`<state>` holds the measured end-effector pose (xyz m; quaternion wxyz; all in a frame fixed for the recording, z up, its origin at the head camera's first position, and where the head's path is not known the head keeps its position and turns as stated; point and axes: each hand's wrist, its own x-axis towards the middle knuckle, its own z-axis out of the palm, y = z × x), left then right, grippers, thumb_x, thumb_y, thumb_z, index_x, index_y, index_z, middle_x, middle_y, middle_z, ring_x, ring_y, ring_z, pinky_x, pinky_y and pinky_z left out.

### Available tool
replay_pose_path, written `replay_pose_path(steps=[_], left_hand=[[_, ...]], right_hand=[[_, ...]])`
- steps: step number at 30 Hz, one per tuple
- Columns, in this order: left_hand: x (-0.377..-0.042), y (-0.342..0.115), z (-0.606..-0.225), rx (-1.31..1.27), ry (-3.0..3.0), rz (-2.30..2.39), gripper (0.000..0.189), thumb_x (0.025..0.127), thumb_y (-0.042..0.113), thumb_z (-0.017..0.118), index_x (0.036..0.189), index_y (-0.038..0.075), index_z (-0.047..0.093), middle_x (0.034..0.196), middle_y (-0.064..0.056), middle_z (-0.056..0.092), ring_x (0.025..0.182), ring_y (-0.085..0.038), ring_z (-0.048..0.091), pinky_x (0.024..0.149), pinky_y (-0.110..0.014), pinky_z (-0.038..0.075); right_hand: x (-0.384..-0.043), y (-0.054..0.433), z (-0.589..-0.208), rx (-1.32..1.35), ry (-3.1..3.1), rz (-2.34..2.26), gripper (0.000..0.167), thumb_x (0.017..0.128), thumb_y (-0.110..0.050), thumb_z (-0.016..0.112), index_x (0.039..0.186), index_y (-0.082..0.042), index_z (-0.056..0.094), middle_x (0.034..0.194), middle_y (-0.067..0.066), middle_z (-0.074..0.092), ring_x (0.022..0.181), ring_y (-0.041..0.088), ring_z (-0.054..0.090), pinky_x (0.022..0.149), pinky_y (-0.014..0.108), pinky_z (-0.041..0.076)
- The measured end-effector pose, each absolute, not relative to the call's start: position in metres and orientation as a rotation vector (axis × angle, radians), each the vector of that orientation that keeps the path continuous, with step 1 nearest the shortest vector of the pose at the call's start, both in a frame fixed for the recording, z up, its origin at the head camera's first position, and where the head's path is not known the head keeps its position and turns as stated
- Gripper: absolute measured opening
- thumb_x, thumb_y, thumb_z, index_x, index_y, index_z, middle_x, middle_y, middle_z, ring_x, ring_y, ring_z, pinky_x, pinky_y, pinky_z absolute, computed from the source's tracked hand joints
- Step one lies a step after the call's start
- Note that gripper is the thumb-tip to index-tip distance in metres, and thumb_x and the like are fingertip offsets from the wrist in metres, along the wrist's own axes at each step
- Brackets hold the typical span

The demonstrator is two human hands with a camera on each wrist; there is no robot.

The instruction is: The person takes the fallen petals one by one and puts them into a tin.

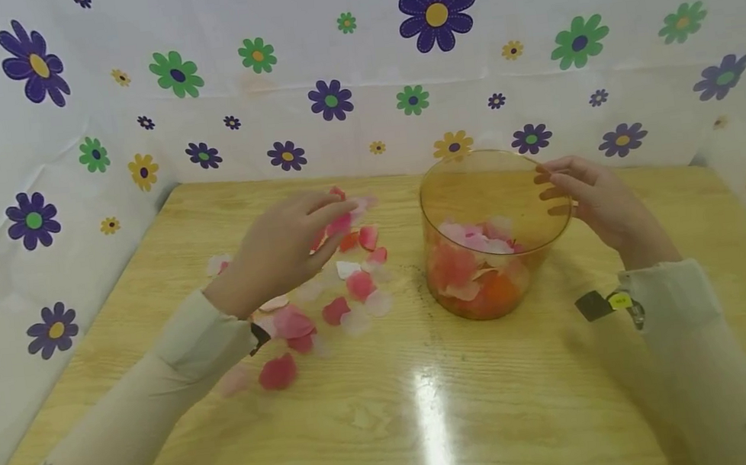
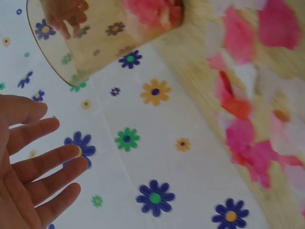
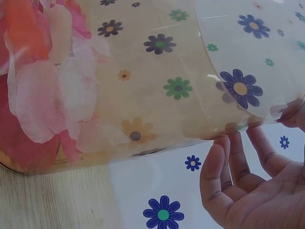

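Observation:
A see-through amber container (image 1: 495, 249) stands on the table, part filled with pink, white and orange petals (image 1: 470, 271). At its right rim, my right hand (image 1: 601, 203) holds the wall, thumb close to the edge; the right wrist view shows the fingertips (image 3: 232, 128) against the plastic. On the left, my left hand (image 1: 285, 250) hovers over loose petals (image 1: 337, 311) scattered on the wood. Its fingers are spread and slightly bent, with nothing in the palm in the left wrist view. Part of the scattered petals is hidden beneath this hand.
The wooden table (image 1: 368, 432) backs onto a white cloth (image 1: 367, 57) printed with purple, green and yellow flowers, which also hangs along both sides. A dark square tag (image 1: 592, 306) dangles by the right cuff.

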<state>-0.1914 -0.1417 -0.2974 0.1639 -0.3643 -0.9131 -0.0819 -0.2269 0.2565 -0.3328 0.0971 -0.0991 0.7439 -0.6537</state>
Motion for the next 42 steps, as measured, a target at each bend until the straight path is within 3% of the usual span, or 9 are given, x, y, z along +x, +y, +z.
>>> replay_pose_path(steps=[9,13,24,42], left_hand=[[-0.190,-0.173,-0.320,-0.879,-2.878,-0.189,0.039,0.089,0.022,0.063,0.125,0.010,0.059,0.125,-0.012,0.062,0.115,-0.032,0.058,0.094,-0.048,0.049],[-0.188,-0.181,-0.325,-0.822,-2.913,-0.204,0.037,0.090,0.022,0.062,0.125,0.011,0.059,0.126,-0.014,0.061,0.116,-0.032,0.058,0.095,-0.048,0.049],[-0.190,-0.197,-0.334,-0.724,-2.925,-0.267,0.035,0.089,0.019,0.062,0.123,0.010,0.060,0.123,-0.014,0.062,0.112,-0.032,0.060,0.091,-0.048,0.051],[-0.210,-0.224,-0.353,-0.538,-3.146,-0.329,0.037,0.091,0.021,0.059,0.127,0.011,0.055,0.130,-0.015,0.056,0.118,-0.034,0.054,0.098,-0.053,0.044]], right_hand=[[-0.220,0.259,-0.332,-0.275,2.544,-1.667,0.029,0.098,-0.036,0.045,0.119,-0.017,0.054,0.103,-0.022,0.056,0.093,-0.003,0.057,0.078,0.013,0.047],[-0.211,0.267,-0.332,-0.348,2.631,-1.554,0.024,0.099,-0.029,0.045,0.120,-0.019,0.052,0.101,-0.028,0.056,0.090,-0.007,0.057,0.075,0.012,0.047],[-0.208,0.273,-0.339,-0.480,1.960,-1.991,0.028,0.099,-0.008,0.042,0.122,-0.019,0.054,0.116,-0.007,0.057,0.100,0.007,0.058,0.080,0.021,0.053],[-0.214,0.277,-0.340,-0.560,1.918,-1.993,0.029,0.099,-0.005,0.038,0.120,-0.019,0.053,0.116,-0.006,0.056,0.100,0.008,0.057,0.081,0.022,0.052]])
